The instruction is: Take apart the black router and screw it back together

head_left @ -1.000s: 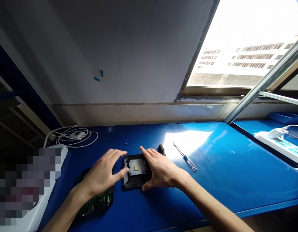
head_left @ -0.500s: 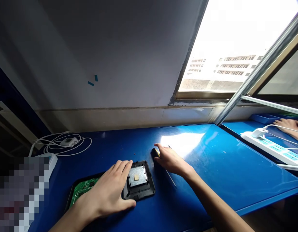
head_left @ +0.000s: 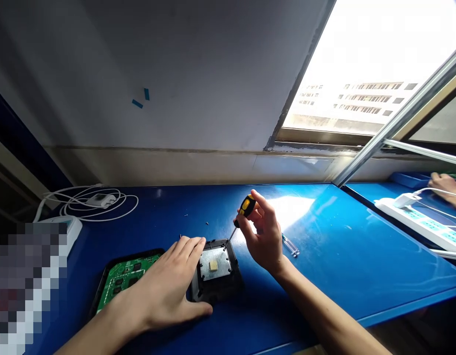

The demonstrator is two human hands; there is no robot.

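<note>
A black plastic cover [head_left: 219,291] with a silver metal plate [head_left: 221,272] lies on the blue table, a small tan square pad [head_left: 213,266] on the plate. My left hand [head_left: 172,281] grips the cover's left side, fingers at the top and thumb at the bottom. In my right hand [head_left: 263,229] is a yellow and black screwdriver [head_left: 246,205], tilted, its tip at the plate's upper right corner. A green circuit board [head_left: 129,273] in a black shell lies to the left, partly under my left forearm.
Small screws [head_left: 207,223] lie behind the cover. A clear tool-like piece [head_left: 290,245] rests right of my right hand. White cables with an adapter [head_left: 101,199] sit back left. A power strip [head_left: 422,222], metal frame [head_left: 383,143] and another person's hand [head_left: 447,187] are at the right.
My right hand has raised the screwdriver from the table and brought its tip to the metal plate. My left hand stays on the cover. The view has shifted slightly.
</note>
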